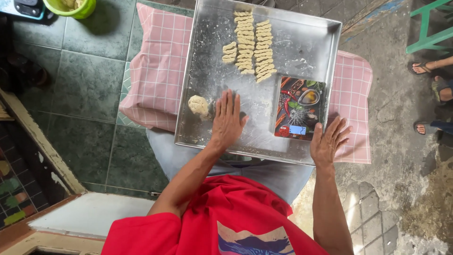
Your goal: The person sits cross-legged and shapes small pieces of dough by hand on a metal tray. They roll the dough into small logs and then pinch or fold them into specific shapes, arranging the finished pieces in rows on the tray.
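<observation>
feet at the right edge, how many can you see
3: one sandalled foot uppermost, one foot below it at the frame edge, one foot lowest. More may lie outside the frame.

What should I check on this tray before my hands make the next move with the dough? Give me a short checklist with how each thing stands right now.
1. Left hand flat, palm down on the metal tray: ok. Whether dough lies under it: cannot tell.
2. Dough lump on the tray, just beside the left hand: ok.
3. Right hand open at the tray's near right rim, holding nothing: ok.
4. Kitchen scale lying flat inside the tray, nothing on it: ok.
5. Shaped dough pieces lined in rows at the far end, apart from both hands: ok.
6. Tray resting level on the checked cloth: cannot tell.
</observation>
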